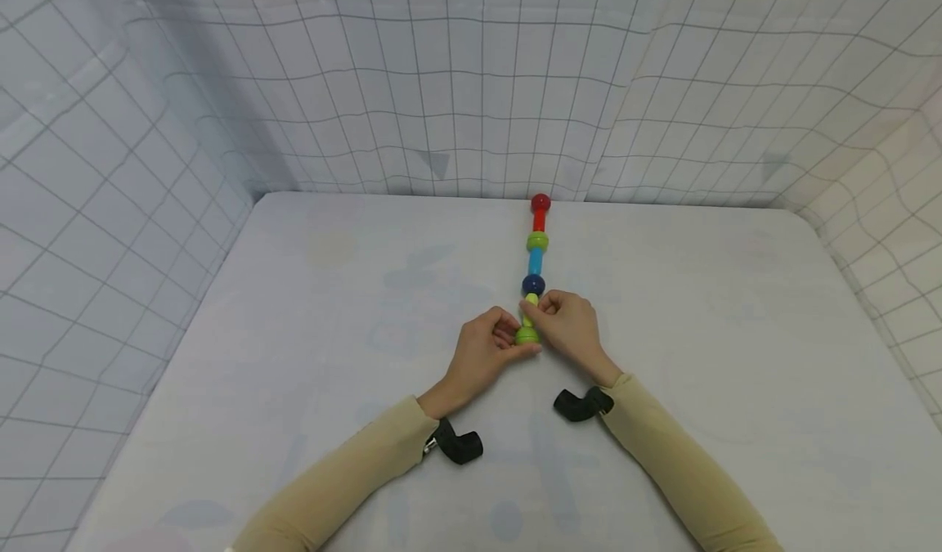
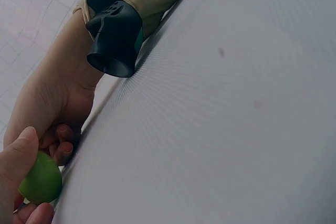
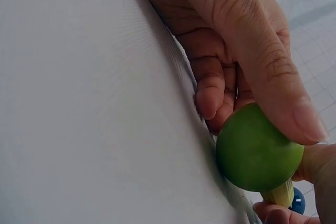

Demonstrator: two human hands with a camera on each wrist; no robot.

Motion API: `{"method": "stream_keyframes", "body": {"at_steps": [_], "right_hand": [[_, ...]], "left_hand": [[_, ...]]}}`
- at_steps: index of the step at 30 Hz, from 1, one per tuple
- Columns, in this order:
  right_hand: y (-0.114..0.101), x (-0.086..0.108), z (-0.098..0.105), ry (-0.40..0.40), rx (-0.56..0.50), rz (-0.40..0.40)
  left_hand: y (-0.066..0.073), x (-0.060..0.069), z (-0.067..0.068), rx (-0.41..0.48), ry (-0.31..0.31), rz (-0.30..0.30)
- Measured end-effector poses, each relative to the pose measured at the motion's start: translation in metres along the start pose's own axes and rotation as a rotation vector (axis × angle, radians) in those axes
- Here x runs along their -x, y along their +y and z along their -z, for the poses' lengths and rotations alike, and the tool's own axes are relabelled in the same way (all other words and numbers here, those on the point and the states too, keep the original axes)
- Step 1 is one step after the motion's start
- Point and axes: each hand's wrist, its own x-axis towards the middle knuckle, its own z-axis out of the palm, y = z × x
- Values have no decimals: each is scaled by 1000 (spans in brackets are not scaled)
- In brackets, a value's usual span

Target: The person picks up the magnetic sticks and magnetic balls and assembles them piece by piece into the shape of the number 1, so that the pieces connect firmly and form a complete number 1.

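A line of joined coloured wooden pieces runs up the white table in the head view. From the far end come a red ball [image 1: 540, 202], a red rod [image 1: 540, 221], a green ringed bead [image 1: 537, 241], a light blue rod [image 1: 536, 261] and a navy ball [image 1: 533, 284]. A yellow-green rod [image 1: 527, 320] links the navy ball to a green ball [image 1: 527, 336] at the near end. My left hand [image 1: 482, 356] pinches this green ball between thumb and fingers. My right hand [image 1: 572, 328] pinches the yellow-green rod; its fingertips partly hide the rod.
The white table [image 1: 353, 290] has faint printed shapes. White grid-patterned cloth [image 1: 456, 86] rises behind it and at both sides. A black wrist device sits below each hand, one on the left wrist [image 1: 459, 446] and one on the right [image 1: 581, 405].
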Motion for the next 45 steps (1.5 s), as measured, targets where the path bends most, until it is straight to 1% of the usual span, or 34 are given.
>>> {"method": "stream_keyframes", "body": {"at_steps": [4, 10, 17, 26, 35, 45], "right_hand": [[1, 0, 0, 4, -1, 4], [0, 0, 1, -7, -3, -13], [1, 0, 1, 3, -12, -7], [-1, 0, 4, 20, -15, 16], [1, 0, 5, -6, -26, -3], [3, 0, 4, 2, -22, 11]], "left_hand": [[1, 0, -1, -3, 1, 6], [-1, 1, -1, -6, -8, -9], [-2, 1, -1, -24, -34, -30], [-1, 1, -1, -49, -74, -22], [1, 1, 0, -68, -91, -24], [0, 1, -1, -68, -79, -34]]}}
